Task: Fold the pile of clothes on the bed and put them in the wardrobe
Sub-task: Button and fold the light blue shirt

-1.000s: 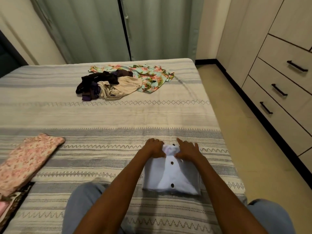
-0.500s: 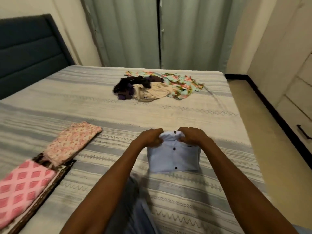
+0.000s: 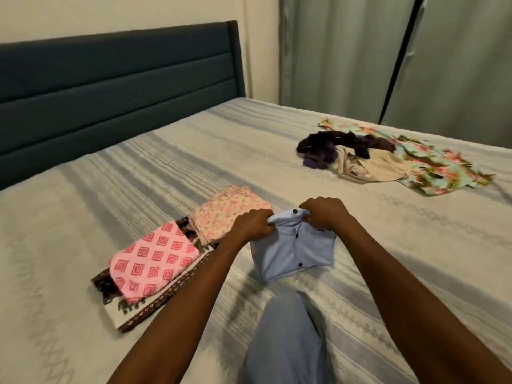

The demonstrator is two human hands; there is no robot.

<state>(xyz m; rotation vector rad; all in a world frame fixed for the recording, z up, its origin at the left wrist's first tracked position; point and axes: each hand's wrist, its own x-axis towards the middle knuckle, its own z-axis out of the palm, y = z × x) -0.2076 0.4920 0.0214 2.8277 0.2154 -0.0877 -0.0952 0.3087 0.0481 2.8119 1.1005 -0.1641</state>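
- The bed (image 3: 277, 151) fills most of the view, covered in a pale striped spread with zigzag bands; the person's knee in light blue trousers (image 3: 285, 336) rests on its near edge.
- A dark blue padded headboard (image 3: 119, 87) stands along the left side of the bed, against a cream wall.
- Grey-green curtains (image 3: 360, 56) hang behind the far side of the bed.
- A loose pile of unfolded clothes (image 3: 388, 159) lies on the far right of the bed, well apart from the hands: a floral turquoise piece underneath, a beige garment and dark purple and brown pieces on top.
- A stack of folded clothes (image 3: 166, 261) lies to the left of the hands: a pink diamond-print piece on a brown-bordered patterned cloth, with a pale floral piece just beside it toward the shirt.
- The folded light blue shirt (image 3: 293, 250), with dark buttons down its front, is held up by its collar end just beside the folded stack; whether its lower edge touches the spread I cannot tell.
- The left hand (image 3: 250, 225) grips the left side of the collar, fingers curled tight around the fabric.
- The right hand (image 3: 325, 213) grips the right side of the collar, fingers likewise curled and clamped on the cloth.
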